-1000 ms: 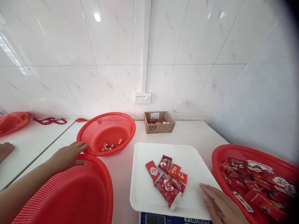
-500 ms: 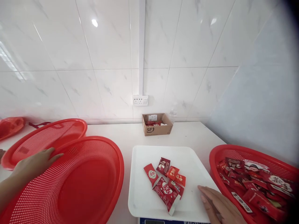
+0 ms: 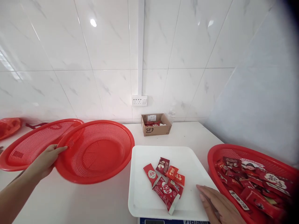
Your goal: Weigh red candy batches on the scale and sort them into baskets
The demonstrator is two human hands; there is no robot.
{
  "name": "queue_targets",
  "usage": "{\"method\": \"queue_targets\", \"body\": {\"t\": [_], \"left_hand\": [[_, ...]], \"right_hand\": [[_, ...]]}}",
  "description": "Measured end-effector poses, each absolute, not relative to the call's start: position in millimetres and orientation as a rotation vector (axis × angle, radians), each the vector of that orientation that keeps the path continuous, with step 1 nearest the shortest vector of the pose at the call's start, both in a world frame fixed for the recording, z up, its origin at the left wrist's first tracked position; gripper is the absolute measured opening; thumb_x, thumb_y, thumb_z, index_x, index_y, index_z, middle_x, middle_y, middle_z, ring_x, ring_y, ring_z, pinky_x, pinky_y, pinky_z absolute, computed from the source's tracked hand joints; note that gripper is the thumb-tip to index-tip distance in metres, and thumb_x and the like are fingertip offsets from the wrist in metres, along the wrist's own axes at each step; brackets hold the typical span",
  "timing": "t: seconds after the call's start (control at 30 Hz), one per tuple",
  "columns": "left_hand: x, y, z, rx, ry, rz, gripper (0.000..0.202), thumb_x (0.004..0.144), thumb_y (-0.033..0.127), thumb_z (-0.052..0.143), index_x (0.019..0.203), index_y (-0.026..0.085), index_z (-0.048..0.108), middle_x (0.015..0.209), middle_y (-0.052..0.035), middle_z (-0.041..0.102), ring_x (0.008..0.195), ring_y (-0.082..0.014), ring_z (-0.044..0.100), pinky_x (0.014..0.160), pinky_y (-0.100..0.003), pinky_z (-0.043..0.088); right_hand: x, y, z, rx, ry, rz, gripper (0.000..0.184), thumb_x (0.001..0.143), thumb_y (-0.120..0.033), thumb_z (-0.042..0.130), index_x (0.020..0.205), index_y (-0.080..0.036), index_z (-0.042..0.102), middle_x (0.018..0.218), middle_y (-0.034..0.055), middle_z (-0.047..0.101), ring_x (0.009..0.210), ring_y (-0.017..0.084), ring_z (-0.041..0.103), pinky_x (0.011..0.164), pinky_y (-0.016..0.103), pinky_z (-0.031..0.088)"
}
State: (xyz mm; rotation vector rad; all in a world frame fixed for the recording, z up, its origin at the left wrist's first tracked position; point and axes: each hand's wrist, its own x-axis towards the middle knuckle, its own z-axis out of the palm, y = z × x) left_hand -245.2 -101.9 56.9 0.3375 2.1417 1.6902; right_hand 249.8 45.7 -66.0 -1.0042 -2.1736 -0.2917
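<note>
My left hand (image 3: 48, 161) grips the rim of a round red plastic basket (image 3: 100, 155), thumb over the edge, fingers hidden beneath it. Nothing lies in this basket, and its far side reaches close to the white tray (image 3: 140, 199). On the tray are several red snack packets (image 3: 165, 190), lying in a loose cluster. My right hand (image 3: 218, 202) rests at the tray's right edge with its fingers stretched out, holding nothing I can see. Close beside it stands another red basket (image 3: 216, 155), filled with red packets (image 3: 259, 183).
A blue scale (image 3: 175, 221) shows under the tray's front edge. At the back stands a small cardboard box (image 3: 156, 130) with red packets inside. One more red basket (image 3: 25, 146) lies at the left, near a red bag (image 3: 10, 126). A tiled wall (image 3: 112, 90) closes off the back.
My left hand has moved the red basket away from me and slightly right, so that it overlaps the left basket's edge. The right hand stays about where it was.
</note>
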Motion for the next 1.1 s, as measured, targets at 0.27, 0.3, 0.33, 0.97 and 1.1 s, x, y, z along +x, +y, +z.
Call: {"method": "queue_targets", "body": {"t": [0.27,0.3,0.33,0.97,1.1], "left_hand": [[-205,-52,27,0.278,1.664,1.880,0.017,0.084,0.007,0.048,0.073,0.016,0.058,0.074,-0.0020,0.065,0.066,-0.0128,0.062,0.064,-0.026,0.057],[-196,-47,23,0.288,1.623,1.862,0.015,0.083,0.008,0.050,0.074,0.016,0.058,0.077,-0.0029,0.065,0.068,-0.0137,0.063,0.067,-0.029,0.058],[-186,-43,18,0.297,1.589,1.835,0.013,0.082,0.008,0.052,0.075,0.017,0.058,0.079,-0.0035,0.064,0.069,-0.0145,0.063,0.070,-0.031,0.058],[-96,-15,-2,0.607,1.507,1.628,0.029,0.065,0.037,0.071,0.079,0.020,0.052,0.079,0.0028,0.052,0.061,-0.0097,0.047,0.054,-0.022,0.040],[-101,-30,-7,0.746,1.649,1.333,0.031,0.072,0.049,0.063,0.072,0.019,0.056,0.064,0.0032,0.048,0.052,-0.0101,0.040,0.048,-0.023,0.036]], "right_hand": [[249,46,-67,-1.024,-2.176,-0.244,0.031,0.091,-0.044,0.039,0.100,-0.024,0.062,0.093,0.0009,0.072,0.083,0.019,0.068,0.068,0.033,0.057],[249,46,-66,-1.024,-2.168,-0.245,0.031,0.091,-0.044,0.039,0.099,-0.024,0.062,0.092,0.0008,0.072,0.082,0.019,0.068,0.067,0.033,0.057],[248,45,-65,-1.023,-2.160,-0.245,0.031,0.090,-0.044,0.040,0.098,-0.024,0.063,0.091,0.0006,0.072,0.081,0.019,0.068,0.067,0.034,0.057],[240,33,-56,-1.182,-2.146,-0.003,0.030,0.091,-0.033,0.040,0.100,-0.021,0.066,0.099,0.0062,0.070,0.094,0.022,0.063,0.082,0.039,0.051],[239,33,-53,-1.173,-2.147,0.009,0.028,0.091,-0.031,0.041,0.100,-0.021,0.066,0.099,0.0051,0.070,0.094,0.021,0.062,0.082,0.038,0.051]]}}
